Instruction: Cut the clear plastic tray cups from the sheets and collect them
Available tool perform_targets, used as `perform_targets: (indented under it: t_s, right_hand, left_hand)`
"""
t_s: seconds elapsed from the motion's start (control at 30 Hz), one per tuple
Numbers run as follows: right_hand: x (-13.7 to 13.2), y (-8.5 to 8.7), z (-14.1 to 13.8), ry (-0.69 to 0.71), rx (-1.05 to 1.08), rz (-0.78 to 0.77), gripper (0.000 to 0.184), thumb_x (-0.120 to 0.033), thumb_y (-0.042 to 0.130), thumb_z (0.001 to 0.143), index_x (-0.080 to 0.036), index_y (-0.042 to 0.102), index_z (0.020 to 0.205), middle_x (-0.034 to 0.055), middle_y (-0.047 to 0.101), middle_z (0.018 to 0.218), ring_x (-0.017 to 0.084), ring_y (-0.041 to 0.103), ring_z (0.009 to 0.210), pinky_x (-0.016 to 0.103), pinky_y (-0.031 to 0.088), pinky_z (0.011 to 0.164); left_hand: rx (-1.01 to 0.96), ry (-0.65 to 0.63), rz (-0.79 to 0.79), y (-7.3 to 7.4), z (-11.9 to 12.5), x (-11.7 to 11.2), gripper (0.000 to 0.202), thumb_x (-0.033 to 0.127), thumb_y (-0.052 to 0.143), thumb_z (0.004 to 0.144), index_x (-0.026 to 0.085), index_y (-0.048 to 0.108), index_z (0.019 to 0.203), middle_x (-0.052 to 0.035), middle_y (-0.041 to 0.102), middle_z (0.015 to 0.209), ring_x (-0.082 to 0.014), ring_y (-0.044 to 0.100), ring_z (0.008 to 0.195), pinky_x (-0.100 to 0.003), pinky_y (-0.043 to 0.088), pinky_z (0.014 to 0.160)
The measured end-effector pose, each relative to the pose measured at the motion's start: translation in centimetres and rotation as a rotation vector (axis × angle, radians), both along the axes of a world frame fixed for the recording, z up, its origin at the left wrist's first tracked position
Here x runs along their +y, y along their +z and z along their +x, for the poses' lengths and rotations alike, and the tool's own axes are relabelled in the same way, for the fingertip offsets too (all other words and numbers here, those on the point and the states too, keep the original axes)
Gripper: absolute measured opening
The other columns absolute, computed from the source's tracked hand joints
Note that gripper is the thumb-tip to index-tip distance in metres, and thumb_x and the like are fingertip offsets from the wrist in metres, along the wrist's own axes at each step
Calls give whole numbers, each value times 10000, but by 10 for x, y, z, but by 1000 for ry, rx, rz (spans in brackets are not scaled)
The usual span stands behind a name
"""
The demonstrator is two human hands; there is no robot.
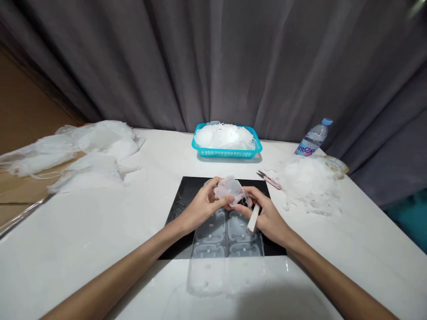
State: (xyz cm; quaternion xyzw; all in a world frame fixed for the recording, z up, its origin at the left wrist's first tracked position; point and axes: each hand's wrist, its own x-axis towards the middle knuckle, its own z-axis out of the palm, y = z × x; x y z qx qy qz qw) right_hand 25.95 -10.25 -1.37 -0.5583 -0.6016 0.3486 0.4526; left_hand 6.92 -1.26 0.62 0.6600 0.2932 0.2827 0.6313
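My left hand (pixel 208 201) pinches a thin, translucent white molded piece (pixel 229 190) between thumb and fingers. From the other side, my right hand (pixel 264 214) reaches the piece's edge with its fingertips. A flat, white-handled tool (pixel 253 218) is held in that same hand, its working end hidden by the fingers. Below both hands lies a clear molded sheet (pixel 208 275) with several rounded sections. It rests partly on a black mat (pixel 180 222) and overhangs the mat's near edge onto the white table.
A blue basket (pixel 227 154) heaped with translucent pieces stands at the back. To the right are thread snips (pixel 269 180), a pile of white scraps (pixel 310 182), a water bottle (pixel 313 138) and a tape roll (pixel 336 166). White sheets and bags (pixel 96 146) lie left, partly over cardboard (pixel 20 189).
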Motion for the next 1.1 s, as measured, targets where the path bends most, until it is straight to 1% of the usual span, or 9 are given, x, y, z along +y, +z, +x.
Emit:
perform_targets:
  t_s: [0.17, 0.33, 0.43, 0.53, 0.67, 0.87, 0.93, 1.03, 1.1]
  right_hand:
    - [0, 2, 6, 94, 194, -7, 402, -484, 764, 906, -249, 640, 1207, 15, 652, 1001, 165, 485, 827, 301, 408, 776]
    - [0, 5, 12, 139, 92, 13, 282, -489, 812, 865, -242, 708, 951, -24, 461, 813, 160, 425, 768, 298, 358, 722]
    - [0, 7, 14, 181, 52, 69, 240, -462, 799, 889, -241, 705, 896, -7, 520, 850, 185, 483, 853, 322, 383, 798]
    - [1, 6, 14, 209, 55, 97, 225, -448, 742, 943, -233, 696, 896, 25, 600, 973, 213, 540, 967, 359, 408, 893]
    - [0, 5, 13, 196, -15, 100, 202, -439, 668, 995, -238, 671, 969, 37, 598, 1023, 220, 533, 983, 369, 425, 899]
    - [-6, 9, 9, 243, -230, 123, 84, -291, 530, 1065, -245, 594, 1036, 36, 589, 1046, 222, 497, 1021, 376, 438, 936]
    - [-5, 6, 9, 185, -352, 204, 43, -233, 518, 1050, -235, 557, 1034, 50, 593, 1063, 237, 483, 1014, 392, 434, 915]
    - [3, -4, 10, -31, -492, 319, 93, -135, 512, 984, -226, 512, 968, 64, 590, 1015, 256, 468, 956, 413, 415, 862]
    - [9, -11, 12, -153, -495, 328, 138, -96, 520, 935, -231, 491, 918, 55, 581, 956, 256, 473, 913, 413, 407, 832]
  left_hand:
    - [-79, -87, -16, 11, -5, -3, 326, 348, 800, 874, 172, 630, 1089, -5, 628, 935, -151, 613, 829, -245, 500, 726]
    - [-77, -164, -45, 14, -10, -4, 288, 292, 820, 872, 167, 623, 1041, 0, 640, 918, -134, 615, 822, -234, 493, 733]
    - [-76, -184, -69, 15, -13, -5, 291, 277, 825, 873, 172, 612, 1042, -3, 652, 941, -135, 627, 851, -239, 506, 753]
    - [-78, -186, -75, 15, -14, -6, 285, 263, 828, 873, 174, 608, 1029, 8, 652, 921, -126, 631, 836, -234, 511, 746]
    - [-92, -183, -70, 12, -15, -3, 282, 261, 823, 879, 178, 608, 1041, 7, 681, 917, -130, 658, 825, -236, 521, 730]
    - [-68, -213, -67, 9, -16, 1, 280, 270, 803, 895, 178, 569, 1017, -21, 730, 906, -158, 687, 834, -274, 527, 761]
    - [-51, -225, -68, 11, -17, 2, 280, 279, 797, 897, 182, 555, 1000, -14, 723, 877, -161, 682, 817, -285, 527, 760]
    - [-26, -255, -79, 16, -21, 7, 294, 280, 796, 885, 189, 529, 966, 2, 699, 837, -159, 667, 771, -296, 529, 742]
    - [13, -290, -78, 17, -25, 13, 297, 273, 795, 876, 192, 518, 944, 18, 667, 804, -145, 634, 725, -279, 511, 702]
